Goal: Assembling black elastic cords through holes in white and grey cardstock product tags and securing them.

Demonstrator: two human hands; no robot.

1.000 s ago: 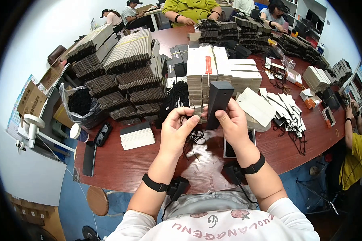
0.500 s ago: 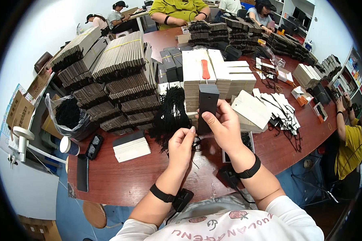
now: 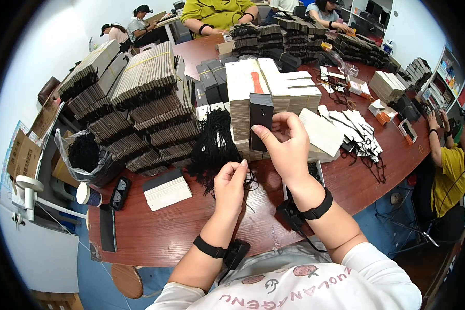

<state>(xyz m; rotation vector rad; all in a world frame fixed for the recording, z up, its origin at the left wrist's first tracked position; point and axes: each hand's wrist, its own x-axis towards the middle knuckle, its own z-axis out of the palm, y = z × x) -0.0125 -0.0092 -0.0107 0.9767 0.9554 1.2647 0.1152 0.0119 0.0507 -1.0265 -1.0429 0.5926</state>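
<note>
My right hand [image 3: 290,147] grips a narrow stack of black tags [image 3: 261,120] upright, with its thumb across the front; a small hole shows near the top. Below and left of it, my left hand [image 3: 230,185] is closed in a pinch on a thin black cord [image 3: 251,182], which loops out beside the fingertips. A thick bunch of black cords [image 3: 215,135] hangs just beyond my left hand. Left of that hand, pale cards fanned with a black one [image 3: 167,192] lie on the table.
Tall banded stacks of tags [image 3: 150,77] rise at the left. White card stacks with a red-handled tool [image 3: 256,82] stand ahead. Loose white tags with cords [image 3: 349,132] spread at the right of the red-brown table [image 3: 155,235]. A phone [image 3: 108,227] and paper cup [image 3: 88,194] sit left. Other people work around.
My right hand has lifted the black tags slightly up and away, tilting them a little. My left hand keeps its pinch nearly in place. The whole view has shifted slightly.
</note>
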